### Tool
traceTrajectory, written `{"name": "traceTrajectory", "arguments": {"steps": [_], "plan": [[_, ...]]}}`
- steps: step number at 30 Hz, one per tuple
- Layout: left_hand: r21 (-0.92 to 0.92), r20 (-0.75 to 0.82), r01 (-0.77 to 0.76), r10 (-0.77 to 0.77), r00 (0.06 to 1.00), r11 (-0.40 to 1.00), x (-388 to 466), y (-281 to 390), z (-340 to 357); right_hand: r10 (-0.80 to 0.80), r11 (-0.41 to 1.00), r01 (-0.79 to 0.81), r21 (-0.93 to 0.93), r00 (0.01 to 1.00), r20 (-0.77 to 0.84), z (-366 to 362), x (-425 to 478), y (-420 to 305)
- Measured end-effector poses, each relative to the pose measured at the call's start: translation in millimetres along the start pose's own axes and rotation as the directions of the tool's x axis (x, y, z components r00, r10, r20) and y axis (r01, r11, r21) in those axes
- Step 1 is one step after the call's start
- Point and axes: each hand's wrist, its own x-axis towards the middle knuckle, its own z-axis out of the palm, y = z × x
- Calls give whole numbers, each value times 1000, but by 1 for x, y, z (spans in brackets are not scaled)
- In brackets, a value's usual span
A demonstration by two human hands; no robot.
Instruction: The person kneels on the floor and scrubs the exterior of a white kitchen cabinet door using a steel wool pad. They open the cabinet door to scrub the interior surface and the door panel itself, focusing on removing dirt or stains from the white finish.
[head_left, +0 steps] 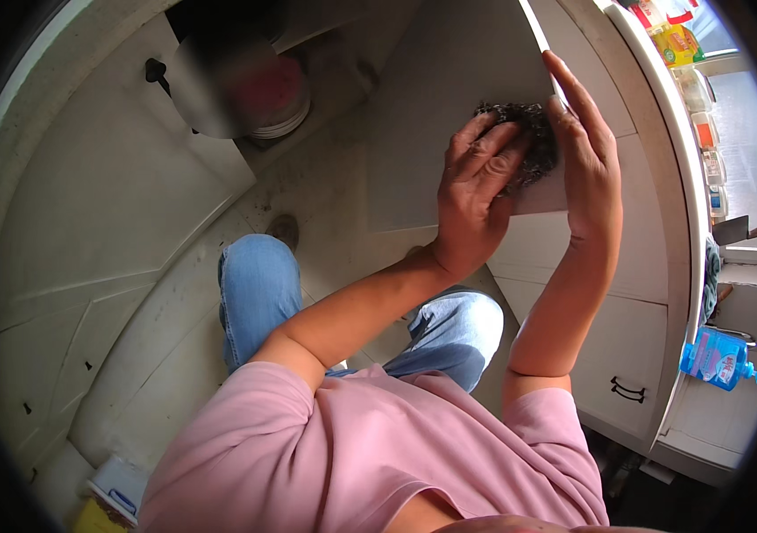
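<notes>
My left hand (482, 190) presses a dark steel wool scourer (540, 143) flat against the inner face of an open cabinet door (442, 86). The fingers spread over the scourer and cover part of it. Higher on the right, my right hand (585, 126) grips the same door by its white edge, with fingers reaching up along it. The door's lower edge hangs above the tiled floor, in front of my knees.
Left stands another open cabinet door (112, 153) with a dark knob (155, 69). Inside the dark cabinet is a stack of plates (282, 123), partly blurred. On the counter at right are a blue pump bottle (718, 358), a cleaver (732, 230) and several containers (705, 130). Drawers (605, 346) sit below.
</notes>
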Motion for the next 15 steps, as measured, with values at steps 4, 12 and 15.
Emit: {"name": "traceTrajectory", "arguments": {"steps": [4, 12, 15], "plan": [[-58, 2, 200, -200, 980, 978, 15, -57, 16, 30, 999, -31, 45, 999, 26, -10, 1, -2], [-62, 130, 60, -52, 990, 996, -9, 2, -3, 40, 997, -40, -63, 999, -1, -9, 0, -1], [-8, 151, 111, -109, 983, 994, 14, -39, 11, 64, 980, -56, -193, 997, 40, -18, -1, -2]]}}
